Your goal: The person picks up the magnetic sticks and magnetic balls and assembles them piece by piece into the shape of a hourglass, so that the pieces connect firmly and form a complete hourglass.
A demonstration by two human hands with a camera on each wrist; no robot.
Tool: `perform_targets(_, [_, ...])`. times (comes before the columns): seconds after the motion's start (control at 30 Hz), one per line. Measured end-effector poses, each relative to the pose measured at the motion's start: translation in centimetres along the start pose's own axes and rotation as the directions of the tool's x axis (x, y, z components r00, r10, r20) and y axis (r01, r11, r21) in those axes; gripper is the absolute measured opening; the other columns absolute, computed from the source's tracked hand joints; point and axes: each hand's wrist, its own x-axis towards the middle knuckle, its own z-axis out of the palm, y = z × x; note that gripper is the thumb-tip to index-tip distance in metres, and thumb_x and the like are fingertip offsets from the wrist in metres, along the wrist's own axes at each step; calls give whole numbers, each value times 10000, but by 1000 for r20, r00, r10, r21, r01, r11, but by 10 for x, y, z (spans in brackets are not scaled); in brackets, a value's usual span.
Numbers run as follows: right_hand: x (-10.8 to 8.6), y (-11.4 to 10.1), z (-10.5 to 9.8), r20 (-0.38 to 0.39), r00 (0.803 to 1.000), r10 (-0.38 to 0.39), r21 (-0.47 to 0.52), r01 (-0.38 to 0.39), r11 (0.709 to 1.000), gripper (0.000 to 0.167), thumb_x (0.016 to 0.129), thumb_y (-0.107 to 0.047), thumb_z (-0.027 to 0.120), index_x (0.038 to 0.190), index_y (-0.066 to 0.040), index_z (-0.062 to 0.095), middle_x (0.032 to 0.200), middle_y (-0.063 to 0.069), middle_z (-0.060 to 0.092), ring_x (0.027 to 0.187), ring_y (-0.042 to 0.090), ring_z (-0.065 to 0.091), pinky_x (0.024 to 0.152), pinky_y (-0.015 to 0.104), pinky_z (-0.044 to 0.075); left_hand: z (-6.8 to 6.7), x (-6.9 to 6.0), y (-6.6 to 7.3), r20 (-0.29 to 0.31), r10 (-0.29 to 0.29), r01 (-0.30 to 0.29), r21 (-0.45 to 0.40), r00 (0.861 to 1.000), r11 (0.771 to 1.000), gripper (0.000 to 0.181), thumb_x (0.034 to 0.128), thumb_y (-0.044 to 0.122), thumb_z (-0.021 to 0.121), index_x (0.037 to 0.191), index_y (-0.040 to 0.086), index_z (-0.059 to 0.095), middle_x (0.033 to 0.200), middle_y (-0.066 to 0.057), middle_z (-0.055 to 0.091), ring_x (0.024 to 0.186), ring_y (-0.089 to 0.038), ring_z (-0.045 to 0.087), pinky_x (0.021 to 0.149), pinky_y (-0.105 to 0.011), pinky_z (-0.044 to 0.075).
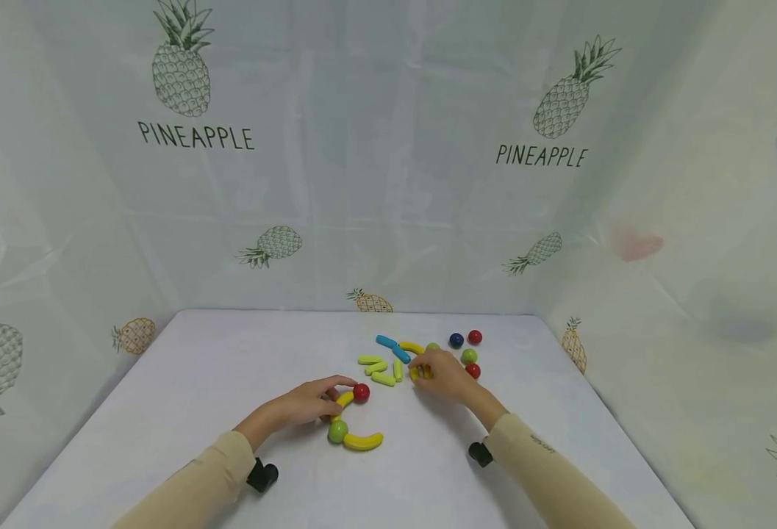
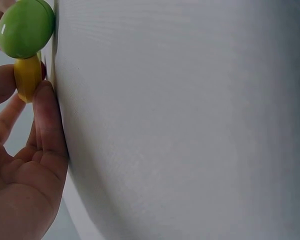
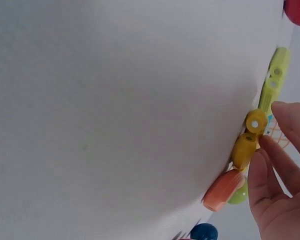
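My left hand (image 1: 305,402) pinches a yellow curved stick (image 2: 27,77) between thumb and fingers. A red ball (image 1: 361,392) touches its far end and a green ball (image 1: 338,431) its near end. From the green ball another yellow curved stick (image 1: 363,441) runs right. My right hand (image 1: 444,373) hovers over yellow sticks (image 3: 244,150) with visible round end dots, its fingertips close to or touching them; the thumb and fingers are apart. An orange stick (image 3: 223,190) lies beside them in the right wrist view.
Several yellow-green sticks (image 1: 383,379) and two blue sticks (image 1: 387,342) lie between the hands, with a yellow curved stick (image 1: 412,347) behind. Right of my right hand are a blue ball (image 1: 456,340), red balls (image 1: 475,336) and a green ball (image 1: 470,356). A pineapple-print curtain (image 1: 375,184) surrounds the white table (image 1: 262,345).
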Motion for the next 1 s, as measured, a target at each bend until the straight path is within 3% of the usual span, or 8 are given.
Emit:
perform_targets(0.23, [-2,-4,-2,31,998,-54,28,53,998,268,959,-39,754,1219,-95,786,1084,50,733,876,174,585,813,328,569,-1,0,-1,-2,-1,1,-2,1000,1000,497,981,229,725,1450,345,605,1265,-62,628,935,-208,639,865,-414,575])
perform_targets(0.73, [8,-4,-4,66,991,-112,-67,117,991,293,922,-2,803,1201,-91,795,1163,62,754,1002,234,581,917,396,568,-2,-1,3,4,18,-18,2,1000,1000,500,989,216,709,1470,296,597,1267,-76,625,933,-213,636,878,-399,574])
perform_targets(1.0, [12,-2,-5,116,988,-101,-99,113,989,316,918,-11,801,1219,-106,796,1188,72,713,1037,239,580,922,387,567,1,0,1,-1,9,-9,8,1000,1000,493,990,222,716,1459,323,602,1260,-68,628,933,-207,636,890,-411,574])
